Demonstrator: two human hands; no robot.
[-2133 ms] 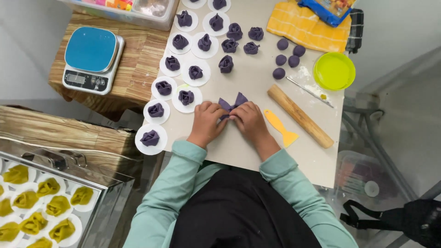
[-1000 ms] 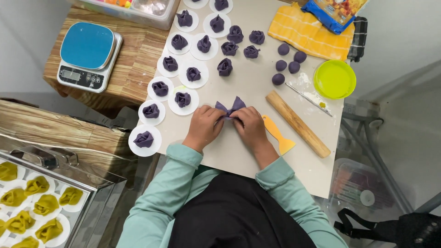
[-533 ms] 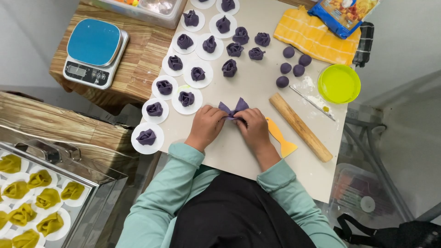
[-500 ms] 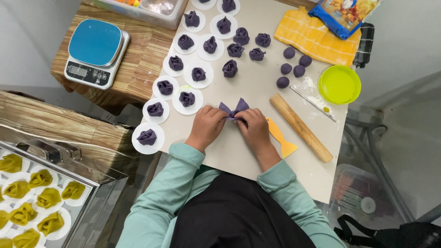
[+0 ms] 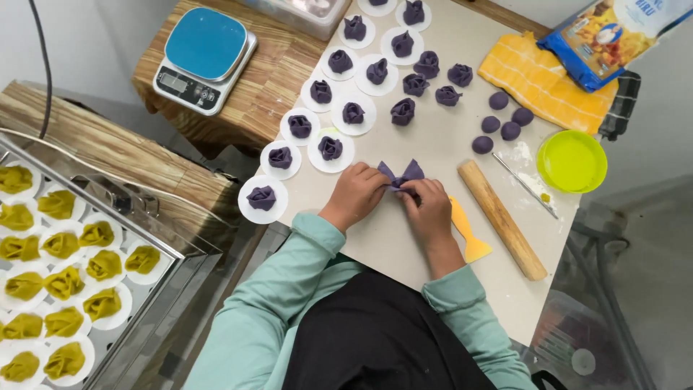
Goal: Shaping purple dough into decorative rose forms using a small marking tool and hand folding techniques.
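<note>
I see both hands meeting on a folded piece of purple dough on the pale board: my left hand has its fingers curled in and pinching the dough's left side, and my right hand is likewise closed, thumb and fingertips gripping the right side, so two pointed purple corners stick up just beyond the knuckles. Just right of the right hand lies a yellow plastic scraper, and beyond that a wooden rolling pin lies at a slant. Further right and ahead sits a round lime-green bowl. Ahead of the hands, four small purple dough balls lie near a yellow cloth. Ahead and to the left of the left hand, shaped purple dumplings on white paper rounds run in rows (the nearest one just beyond the left knuckles). Well off to the left, a tray of yellow-green dumplings stands apart, and a blue-topped kitchen scale rests on a wooden table.
</note>
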